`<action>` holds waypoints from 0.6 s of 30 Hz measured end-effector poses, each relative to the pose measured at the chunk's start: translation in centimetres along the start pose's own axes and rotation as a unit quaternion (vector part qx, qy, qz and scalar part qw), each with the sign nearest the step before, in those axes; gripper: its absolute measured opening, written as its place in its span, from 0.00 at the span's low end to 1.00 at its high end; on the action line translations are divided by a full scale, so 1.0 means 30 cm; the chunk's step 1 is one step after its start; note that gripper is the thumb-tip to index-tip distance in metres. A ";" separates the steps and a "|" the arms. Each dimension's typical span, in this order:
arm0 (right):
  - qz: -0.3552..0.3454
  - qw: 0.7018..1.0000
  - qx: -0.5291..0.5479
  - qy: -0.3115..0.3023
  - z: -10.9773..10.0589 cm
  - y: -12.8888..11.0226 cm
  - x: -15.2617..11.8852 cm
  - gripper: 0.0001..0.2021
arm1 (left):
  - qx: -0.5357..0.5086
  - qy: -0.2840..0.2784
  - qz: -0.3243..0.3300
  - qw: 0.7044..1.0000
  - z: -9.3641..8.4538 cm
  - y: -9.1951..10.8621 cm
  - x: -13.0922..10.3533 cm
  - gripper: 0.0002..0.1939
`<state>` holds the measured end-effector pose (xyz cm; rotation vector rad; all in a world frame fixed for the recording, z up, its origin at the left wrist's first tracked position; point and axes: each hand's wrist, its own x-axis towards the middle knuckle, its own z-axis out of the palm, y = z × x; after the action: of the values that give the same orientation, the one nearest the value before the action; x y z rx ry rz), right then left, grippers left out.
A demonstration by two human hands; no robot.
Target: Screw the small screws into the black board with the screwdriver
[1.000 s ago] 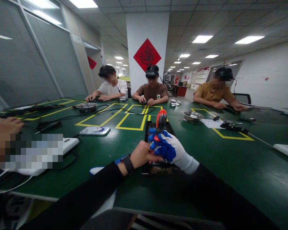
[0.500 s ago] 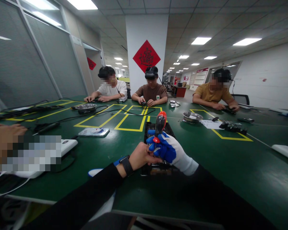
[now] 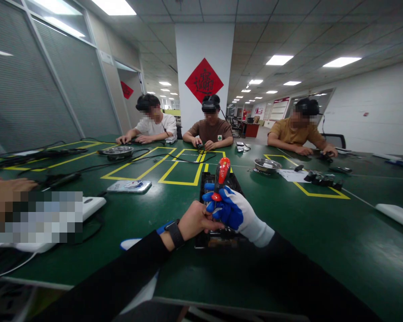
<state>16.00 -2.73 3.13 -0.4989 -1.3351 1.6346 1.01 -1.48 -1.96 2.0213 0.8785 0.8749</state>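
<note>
A screwdriver with a red and black handle [image 3: 223, 172] stands upright at the centre, its tip hidden by the hands. My right hand [image 3: 233, 208], in a white and blue glove, is closed around it just below the handle's thick end. Bare and wearing a dark wristband, my left hand [image 3: 199, 219] is closed against the gloved fingers; what it pinches is hidden. Beneath both hands lies a black tray-like device [image 3: 201, 241] on the green table [image 3: 272, 214].
Left of the hands lie a phone [image 3: 129, 186] and a blue-white glove [image 3: 130, 244]. Metal bowls [image 3: 117, 152] [image 3: 267, 165] stand farther back. Black clips [image 3: 324, 180] rest on paper at right. Several people sit around; a person's hand [image 3: 11, 194] is at far left.
The screwdriver handle has turned, now showing more red towards me. Both hands keep nearly the same place over the device. The view has shifted slightly.
</note>
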 end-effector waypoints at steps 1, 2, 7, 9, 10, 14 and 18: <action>0.000 1.000 -0.001 -0.001 0.000 0.000 -0.001 0.17 | 0.001 0.001 0.001 1.000 0.001 0.000 0.001 0.18; 0.002 1.000 0.005 0.001 0.001 0.003 -0.001 0.16 | 0.003 0.000 0.005 1.000 0.002 0.002 0.001 0.18; 0.008 0.998 0.053 0.038 0.000 0.040 0.007 0.15 | 0.027 -0.008 0.030 0.999 -0.005 0.021 0.002 0.17; 0.012 0.996 0.074 0.041 -0.004 0.043 0.012 0.15 | 0.031 -0.002 0.026 0.999 -0.007 0.017 0.001 0.17; 0.018 0.996 0.085 0.034 -0.005 0.039 0.014 0.16 | 0.033 0.004 0.022 0.999 -0.007 0.012 0.001 0.18; 0.036 0.994 0.101 -0.001 -0.004 0.014 0.014 0.19 | 0.045 0.023 0.012 0.999 -0.006 -0.008 0.001 0.20; 0.016 0.996 0.079 0.034 0.008 0.018 0.006 0.17 | 0.045 0.014 0.021 0.999 -0.006 0.003 0.002 0.18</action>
<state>15.49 -2.69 2.76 -0.4785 -1.1418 1.7195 0.94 -1.40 -1.77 2.1161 0.9072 0.9028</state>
